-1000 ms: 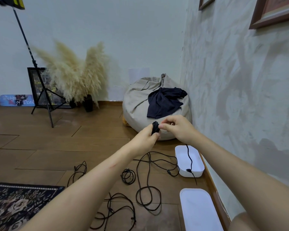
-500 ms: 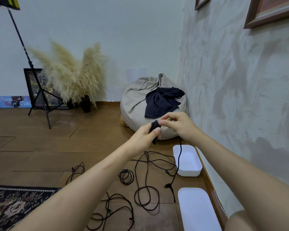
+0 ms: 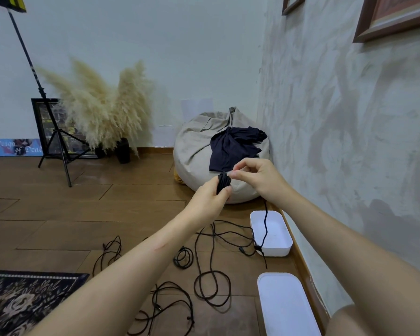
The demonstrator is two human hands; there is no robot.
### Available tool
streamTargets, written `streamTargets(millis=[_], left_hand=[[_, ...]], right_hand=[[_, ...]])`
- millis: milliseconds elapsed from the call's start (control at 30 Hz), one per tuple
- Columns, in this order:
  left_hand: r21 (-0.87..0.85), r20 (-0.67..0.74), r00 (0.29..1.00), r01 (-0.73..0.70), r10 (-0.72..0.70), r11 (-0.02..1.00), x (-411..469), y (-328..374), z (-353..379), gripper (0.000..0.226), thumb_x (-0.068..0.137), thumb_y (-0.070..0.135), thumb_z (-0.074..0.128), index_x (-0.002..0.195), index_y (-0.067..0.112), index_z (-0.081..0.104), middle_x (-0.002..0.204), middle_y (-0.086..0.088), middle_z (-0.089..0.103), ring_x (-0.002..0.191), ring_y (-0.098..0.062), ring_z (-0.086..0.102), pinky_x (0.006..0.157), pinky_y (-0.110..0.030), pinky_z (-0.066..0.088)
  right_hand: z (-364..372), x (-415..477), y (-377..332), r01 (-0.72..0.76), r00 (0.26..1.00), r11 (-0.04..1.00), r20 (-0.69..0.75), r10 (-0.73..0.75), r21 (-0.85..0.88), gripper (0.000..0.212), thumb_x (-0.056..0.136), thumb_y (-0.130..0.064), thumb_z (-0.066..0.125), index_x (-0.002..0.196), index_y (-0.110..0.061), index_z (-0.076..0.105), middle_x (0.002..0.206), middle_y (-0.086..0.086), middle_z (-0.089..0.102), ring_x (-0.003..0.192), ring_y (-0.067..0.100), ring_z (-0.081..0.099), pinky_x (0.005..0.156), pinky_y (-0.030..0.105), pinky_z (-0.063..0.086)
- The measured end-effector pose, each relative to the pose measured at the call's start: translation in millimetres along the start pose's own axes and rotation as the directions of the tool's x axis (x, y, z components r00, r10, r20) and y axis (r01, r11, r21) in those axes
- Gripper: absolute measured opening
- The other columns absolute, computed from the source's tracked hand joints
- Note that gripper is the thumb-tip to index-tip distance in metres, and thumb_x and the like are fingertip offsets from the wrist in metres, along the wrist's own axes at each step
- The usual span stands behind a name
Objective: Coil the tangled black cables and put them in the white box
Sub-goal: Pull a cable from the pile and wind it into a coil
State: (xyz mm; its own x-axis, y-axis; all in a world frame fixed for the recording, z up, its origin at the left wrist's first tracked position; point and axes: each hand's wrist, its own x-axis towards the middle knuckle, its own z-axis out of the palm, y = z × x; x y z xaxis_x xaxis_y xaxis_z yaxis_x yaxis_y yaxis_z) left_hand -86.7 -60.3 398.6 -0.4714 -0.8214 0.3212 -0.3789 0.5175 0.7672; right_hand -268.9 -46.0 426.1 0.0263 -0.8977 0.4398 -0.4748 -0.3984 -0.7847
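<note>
My left hand [image 3: 210,197] grips a small black cable coil [image 3: 223,181] held up in front of me. My right hand [image 3: 257,177] pinches the same cable just beside the coil. The cable's loose tail [image 3: 266,224] hangs from under my right hand over the open white box [image 3: 280,248], its plug end dangling by the box's front left corner. Several loose black cables [image 3: 211,263] lie tangled on the wooden floor below my arms, with a small wound coil [image 3: 183,257] among them.
The box's white lid [image 3: 286,309] lies on the floor by the right wall. A grey beanbag [image 3: 199,154] with a dark cloth stands behind my hands. A patterned rug [image 3: 22,299] is at lower left. A tripod [image 3: 56,139] and a pampas vase [image 3: 123,151] stand at the back.
The hanging tail has swung from left of the box back over it. My hands stay together at the coil, with my right hand's fingers shifted slightly around it.
</note>
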Motion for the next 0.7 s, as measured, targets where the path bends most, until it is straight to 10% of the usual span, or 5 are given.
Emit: streamTargets(millis=[233, 700], left_hand=[[-0.081, -0.06, 0.997, 0.043, -0.048, 0.996, -2.4, -5.9, -1.0, 0.02, 0.107, 0.028, 0.048, 0.109, 0.013, 0.061, 0.1, -0.007, 0.068, 0.097, -0.023, 0.064, 0.09, -0.045, 0.052], [-0.271, 0.043, 0.993, -0.097, 0.113, 0.958, -9.1, 23.1, -2.1, 0.013, 0.107, 0.016, 0.051, 0.097, 0.016, 0.06, 0.084, 0.007, 0.063, 0.08, 0.005, 0.058, 0.078, -0.008, 0.043]], right_hand=[[-0.4, -0.3, -4.4, 0.033, 0.997, 0.996, 0.071, -0.027, -0.086, 0.006, 0.096, -0.02, 0.069, 0.094, -0.021, 0.074, 0.07, 0.003, 0.054, 0.064, 0.007, 0.044, 0.062, 0.018, 0.037], [-6.5, -5.7, 1.0, -0.098, 0.995, 0.977, -0.007, 0.101, 0.191, 0.011, 0.098, -0.024, 0.067, 0.101, -0.016, 0.074, 0.072, -0.005, 0.062, 0.059, 0.008, 0.046, 0.055, 0.02, 0.038]])
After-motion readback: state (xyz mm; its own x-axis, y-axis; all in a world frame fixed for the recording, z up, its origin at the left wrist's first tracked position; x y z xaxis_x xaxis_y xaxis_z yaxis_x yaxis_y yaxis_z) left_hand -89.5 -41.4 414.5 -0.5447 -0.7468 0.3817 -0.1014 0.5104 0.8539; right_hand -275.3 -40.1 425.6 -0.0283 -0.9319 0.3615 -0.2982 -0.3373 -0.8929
